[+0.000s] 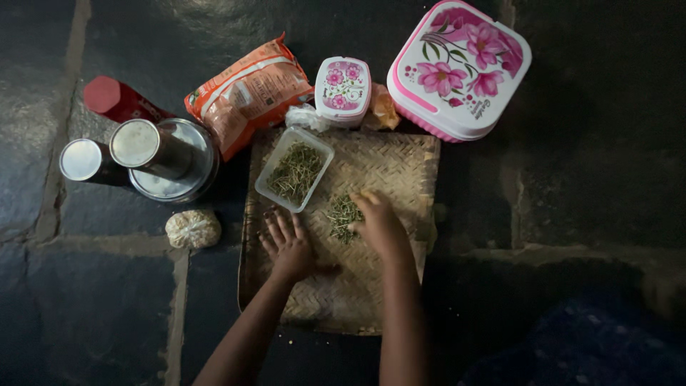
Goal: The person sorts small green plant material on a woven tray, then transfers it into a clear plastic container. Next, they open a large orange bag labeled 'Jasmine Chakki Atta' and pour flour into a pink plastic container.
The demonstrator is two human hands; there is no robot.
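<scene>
**Hands working dried herbs on a woven tray**

While both forearms are reaching in from the bottom edge, the left hand (287, 246) is lying flat, fingers spread wide, pressing on the woven tray (400, 161) and holding nothing. Just beside it, the right hand (379, 223) is curling loosely over a small heap of dried herbs (341, 214), fingertips touching it; whether it is pinching any is hard to tell. Further up, a clear plastic tub (294, 170) of the same herbs is sitting on the tray's far left corner. Beyond it, a small floral box (343, 89), an orange packet (246, 93) and a large floral lunchbox (459, 68) are lying on the dark stone floor (572, 179), dim toward the edges.
</scene>
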